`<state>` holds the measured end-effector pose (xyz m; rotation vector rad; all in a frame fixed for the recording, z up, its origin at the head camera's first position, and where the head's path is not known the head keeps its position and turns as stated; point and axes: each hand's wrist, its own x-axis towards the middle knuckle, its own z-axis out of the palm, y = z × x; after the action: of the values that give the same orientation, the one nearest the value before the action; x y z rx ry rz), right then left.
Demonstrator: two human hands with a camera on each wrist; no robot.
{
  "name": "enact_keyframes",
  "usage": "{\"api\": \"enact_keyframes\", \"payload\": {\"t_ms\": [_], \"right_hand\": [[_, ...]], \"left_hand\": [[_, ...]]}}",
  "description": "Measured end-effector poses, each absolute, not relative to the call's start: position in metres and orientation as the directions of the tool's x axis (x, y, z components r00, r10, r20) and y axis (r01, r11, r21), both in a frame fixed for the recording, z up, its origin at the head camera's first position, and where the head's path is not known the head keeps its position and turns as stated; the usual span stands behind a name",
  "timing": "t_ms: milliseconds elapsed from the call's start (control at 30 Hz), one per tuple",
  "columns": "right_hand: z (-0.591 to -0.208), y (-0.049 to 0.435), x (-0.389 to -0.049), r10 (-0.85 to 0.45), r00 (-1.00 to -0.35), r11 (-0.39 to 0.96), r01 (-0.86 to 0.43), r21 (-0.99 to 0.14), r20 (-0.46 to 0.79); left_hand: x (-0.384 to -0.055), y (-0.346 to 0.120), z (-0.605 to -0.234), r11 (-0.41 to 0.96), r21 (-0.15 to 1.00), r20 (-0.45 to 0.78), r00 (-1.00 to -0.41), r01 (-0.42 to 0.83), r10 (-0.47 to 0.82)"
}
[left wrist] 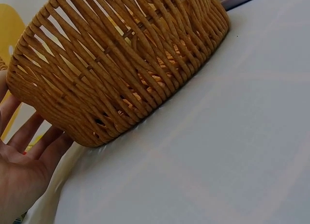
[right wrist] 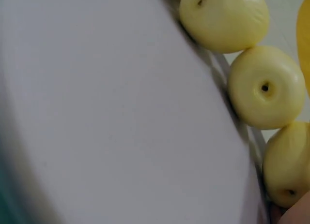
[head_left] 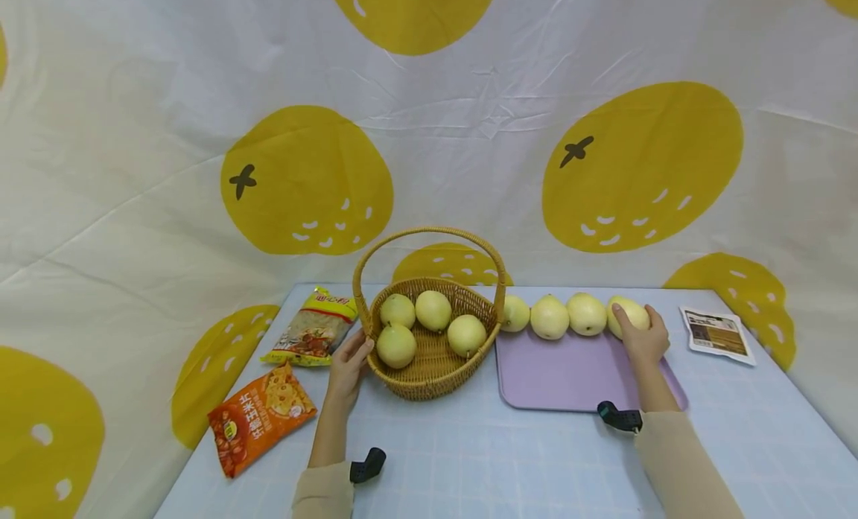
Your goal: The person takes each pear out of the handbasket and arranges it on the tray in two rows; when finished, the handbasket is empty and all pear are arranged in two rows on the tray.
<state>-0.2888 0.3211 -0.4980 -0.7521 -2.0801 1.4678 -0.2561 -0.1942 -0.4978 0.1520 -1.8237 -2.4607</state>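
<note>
A wicker basket (head_left: 429,385) with a tall arched handle stands in the middle of the table and holds several pale yellow pears (head_left: 433,310). My left hand (head_left: 348,366) holds the basket's left side, thumb at the rim; in the left wrist view its fingers (left wrist: 36,134) lie against the outer weave. On the right, a row of pears (head_left: 550,317) sits along the back edge of a lilac tray (head_left: 563,377). My right hand (head_left: 645,344) grips the rightmost pear (head_left: 628,316). Only a bit of that hand shows in the right wrist view, beside a pear (right wrist: 286,166).
Left of the basket lie a yellow-edged clear food bag (head_left: 313,329) and an orange snack bag (head_left: 261,418). A small white-and-brown packet (head_left: 717,335) lies right of the tray. Behind the table hangs a fruit-print cloth (head_left: 469,169).
</note>
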Motion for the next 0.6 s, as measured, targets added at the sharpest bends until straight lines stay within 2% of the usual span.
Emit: {"api": "enact_keyframes", "payload": {"t_ms": [133,267,367,500,600], "right_hand": [[-0.498,0.326,-0.287,0.619,-0.782,0.3,0.153,-0.941,0.07],[-0.497,0.333,-0.28,0.505,-0.861,0.342,0.143,-0.929,0.054],[-0.498,0.337,-0.275,0.44,-0.897,0.36,0.124,-0.925,0.051],[-0.502,0.338,-0.273,0.417,-0.904,0.377,0.076,-0.923,0.096],[-0.506,0.334,-0.274,0.461,-0.877,0.366,0.05,-0.929,0.135]], "left_hand": [[-0.257,-0.194,-0.497,-0.288,0.958,-0.039,-0.993,-0.005,-0.114],[-0.257,-0.194,-0.497,-0.288,0.958,-0.031,-0.995,-0.002,-0.097],[-0.257,-0.195,-0.497,-0.291,0.957,-0.027,-0.996,0.0,-0.09],[-0.256,-0.196,-0.497,-0.29,0.957,-0.025,-0.996,0.002,-0.089],[-0.257,-0.195,-0.498,-0.293,0.956,-0.023,-0.995,0.005,-0.094]]}}
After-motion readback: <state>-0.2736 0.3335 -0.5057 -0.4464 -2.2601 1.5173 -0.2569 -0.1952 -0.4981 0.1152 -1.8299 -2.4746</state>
